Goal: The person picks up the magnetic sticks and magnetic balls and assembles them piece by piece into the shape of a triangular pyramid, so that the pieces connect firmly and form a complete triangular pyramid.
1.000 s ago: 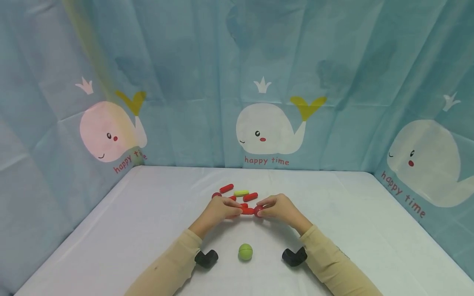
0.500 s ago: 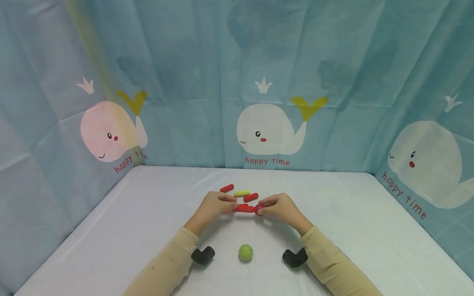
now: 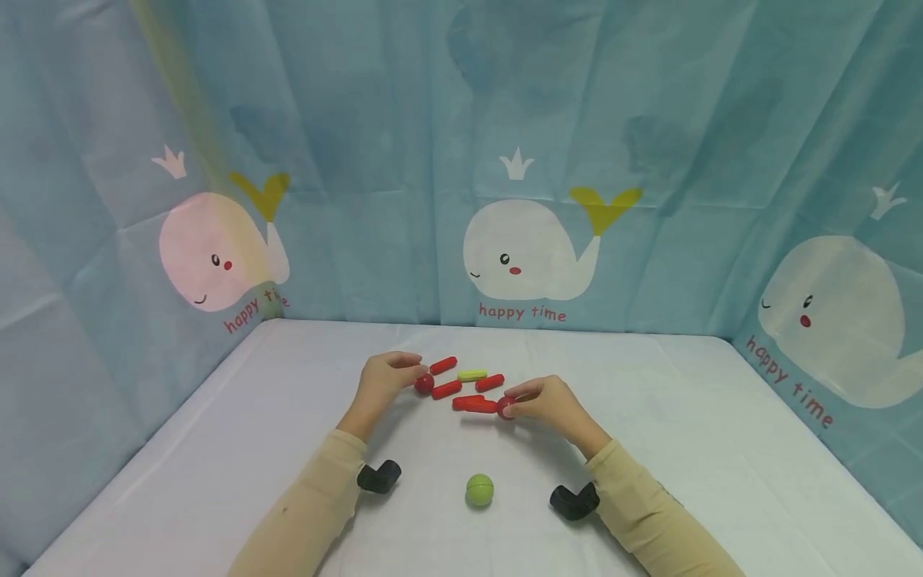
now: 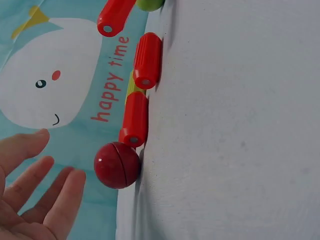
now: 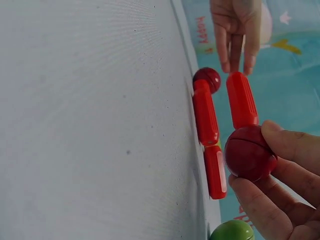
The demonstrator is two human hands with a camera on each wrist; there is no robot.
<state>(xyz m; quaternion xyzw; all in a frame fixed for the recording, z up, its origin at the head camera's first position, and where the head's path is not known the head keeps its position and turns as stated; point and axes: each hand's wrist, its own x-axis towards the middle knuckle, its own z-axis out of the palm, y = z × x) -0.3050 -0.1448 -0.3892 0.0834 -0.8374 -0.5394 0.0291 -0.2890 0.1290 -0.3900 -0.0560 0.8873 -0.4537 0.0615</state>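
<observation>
- Right hand: fingers grasp a red ball, a red stick projecting from it.
- Left hand: fingers released, loosely spread near another red ball.

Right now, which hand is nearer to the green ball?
The right hand: it grips a red ball ahead and to the right of the green ball. The left hand is farther ahead, off left, beside a second red ball.
</observation>
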